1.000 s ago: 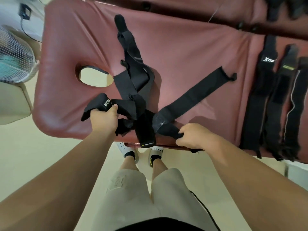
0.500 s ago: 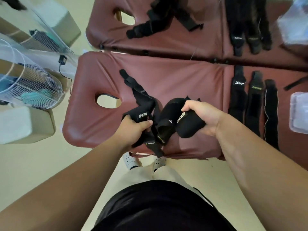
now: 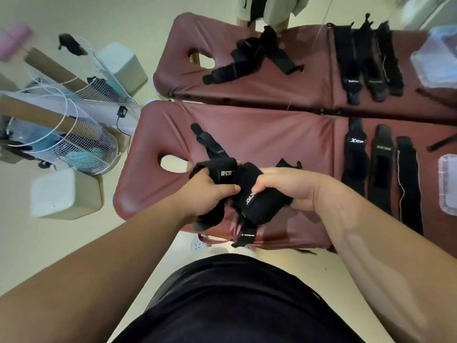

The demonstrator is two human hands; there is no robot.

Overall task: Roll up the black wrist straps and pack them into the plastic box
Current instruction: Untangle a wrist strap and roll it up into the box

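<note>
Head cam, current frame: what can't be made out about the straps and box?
All head view.
Black fabric strap bundle: strap count and how far rolled, covered by left hand and right hand.
Clear plastic box: contents, cut off by right edge.
Black straps on far maroon bed: logos, blurred.

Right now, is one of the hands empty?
No, the left hand and the right hand both grip the bunched black wrist straps.

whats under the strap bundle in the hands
Maroon table edge, a loose strap end dangling past it. The bundle, left hand and right hand hide the rest.
</note>
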